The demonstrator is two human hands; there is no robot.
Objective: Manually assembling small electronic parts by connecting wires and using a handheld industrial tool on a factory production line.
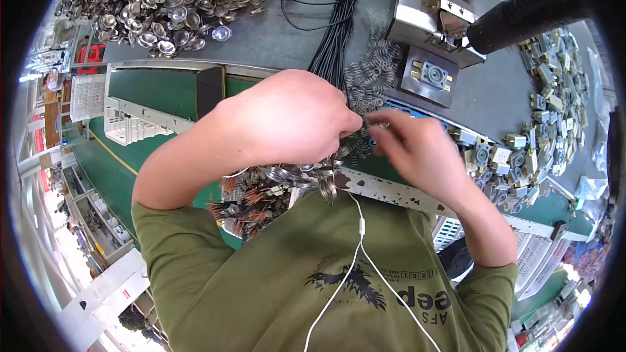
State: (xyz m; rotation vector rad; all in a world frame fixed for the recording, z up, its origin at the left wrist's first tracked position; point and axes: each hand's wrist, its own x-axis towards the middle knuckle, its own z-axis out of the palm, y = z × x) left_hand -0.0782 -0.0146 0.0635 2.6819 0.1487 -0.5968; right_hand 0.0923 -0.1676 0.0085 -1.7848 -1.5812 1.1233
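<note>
Close to the person's green shirt (274, 287), a small metal ring (328, 189) hung just under the left hand (287, 120), with its long side up and down, but the hand hid its own fingers, so I could not tell if they pinched it. The right hand (417, 150) was just beside the left, and its fingertips (381, 117) were squeezed together on a little wire spring (365, 124). Farther off lay the pile of springs (372, 78), the black wires (336, 19) and a heap of shiny round caps (163, 0).
</note>
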